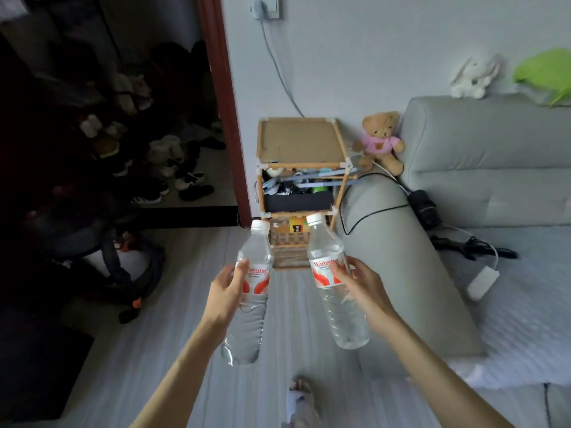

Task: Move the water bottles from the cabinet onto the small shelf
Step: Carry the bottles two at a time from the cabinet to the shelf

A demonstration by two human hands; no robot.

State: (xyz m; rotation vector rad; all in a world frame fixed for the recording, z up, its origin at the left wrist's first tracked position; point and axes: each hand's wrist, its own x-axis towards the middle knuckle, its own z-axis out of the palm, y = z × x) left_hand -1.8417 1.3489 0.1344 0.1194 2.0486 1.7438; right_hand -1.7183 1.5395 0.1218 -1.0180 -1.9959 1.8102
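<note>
Two water bottles carried in mid-air, left bottle (247, 291) gripped in curled left hand (227, 291), right bottle (335, 282) in curled right hand (360, 285), both short of the small shelf (301, 143) ahead, top bare, placing apparently left to do.

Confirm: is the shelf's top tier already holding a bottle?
No. The shelf top is bare, and both bottles are in the hands: left bottle, right bottle.
</note>
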